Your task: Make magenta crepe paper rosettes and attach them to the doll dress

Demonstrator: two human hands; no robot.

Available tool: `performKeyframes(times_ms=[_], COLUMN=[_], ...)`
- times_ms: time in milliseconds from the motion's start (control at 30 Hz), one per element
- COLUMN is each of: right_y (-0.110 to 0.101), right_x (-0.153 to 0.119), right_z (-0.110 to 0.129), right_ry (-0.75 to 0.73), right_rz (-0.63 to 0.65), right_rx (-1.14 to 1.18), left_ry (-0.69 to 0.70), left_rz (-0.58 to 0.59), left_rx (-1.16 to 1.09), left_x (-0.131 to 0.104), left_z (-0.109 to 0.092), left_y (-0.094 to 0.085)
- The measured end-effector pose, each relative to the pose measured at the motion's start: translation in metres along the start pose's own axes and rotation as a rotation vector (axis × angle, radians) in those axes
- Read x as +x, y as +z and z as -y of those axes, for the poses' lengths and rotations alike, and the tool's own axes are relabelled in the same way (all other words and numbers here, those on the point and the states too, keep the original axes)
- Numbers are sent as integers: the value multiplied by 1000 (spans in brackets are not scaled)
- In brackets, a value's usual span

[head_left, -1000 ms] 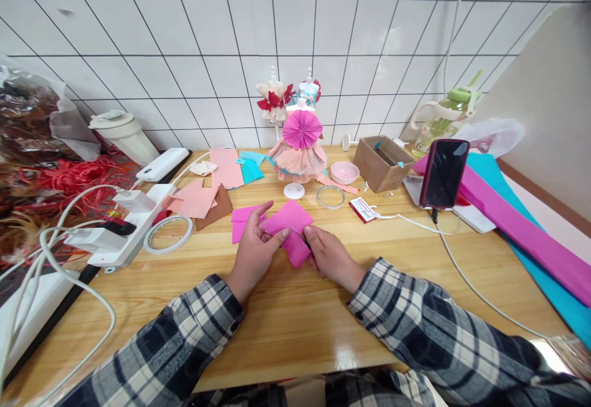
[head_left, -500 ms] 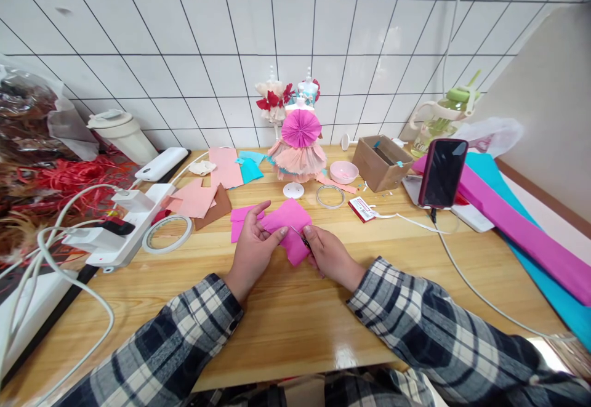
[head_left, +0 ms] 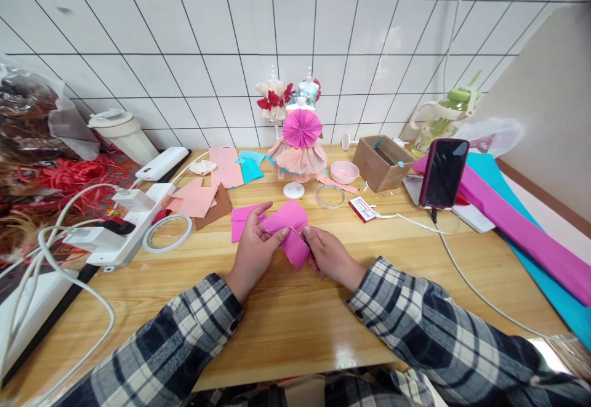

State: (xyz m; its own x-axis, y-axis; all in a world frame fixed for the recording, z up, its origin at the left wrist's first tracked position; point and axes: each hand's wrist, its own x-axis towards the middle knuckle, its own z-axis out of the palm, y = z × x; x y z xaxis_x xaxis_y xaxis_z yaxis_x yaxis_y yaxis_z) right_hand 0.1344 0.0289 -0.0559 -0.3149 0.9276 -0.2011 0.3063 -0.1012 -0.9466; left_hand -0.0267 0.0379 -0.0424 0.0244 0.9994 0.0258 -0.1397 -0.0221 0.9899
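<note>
A bright pink piece of crepe paper is pinched between the thumb and fingers of my left hand. My right hand is closed on small scissors; their thin blades lie across the paper, while the handles are mostly hidden by my fingers. The paper's top edge is rounded, and its lower part hangs toward me. Just behind my left hand, another pink paper piece lies folded on the table. Beyond the paper stands a small dress form with a pleated pink fan and a peach ruffled skirt.
Paper scraps, a tape roll and a power strip lie at the left. Toward the right are a clear ring, a blade packet, a pink bowl, a cardboard box and a propped phone.
The paper's upper right corner has become rounded, and its lower part has shifted slightly. Both hands stay almost in place.
</note>
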Motion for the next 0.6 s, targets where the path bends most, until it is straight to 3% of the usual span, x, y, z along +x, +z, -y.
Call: performKeyframes(times_ms=[600], right_y=[1], right_x=[2], right_z=[-4], right_ry=[-4], right_rz=[-45], right_rx=[-14], left_ry=[-35], left_rz=[61], left_rx=[2], left_x=[-1], left_z=[6], left_y=[1])
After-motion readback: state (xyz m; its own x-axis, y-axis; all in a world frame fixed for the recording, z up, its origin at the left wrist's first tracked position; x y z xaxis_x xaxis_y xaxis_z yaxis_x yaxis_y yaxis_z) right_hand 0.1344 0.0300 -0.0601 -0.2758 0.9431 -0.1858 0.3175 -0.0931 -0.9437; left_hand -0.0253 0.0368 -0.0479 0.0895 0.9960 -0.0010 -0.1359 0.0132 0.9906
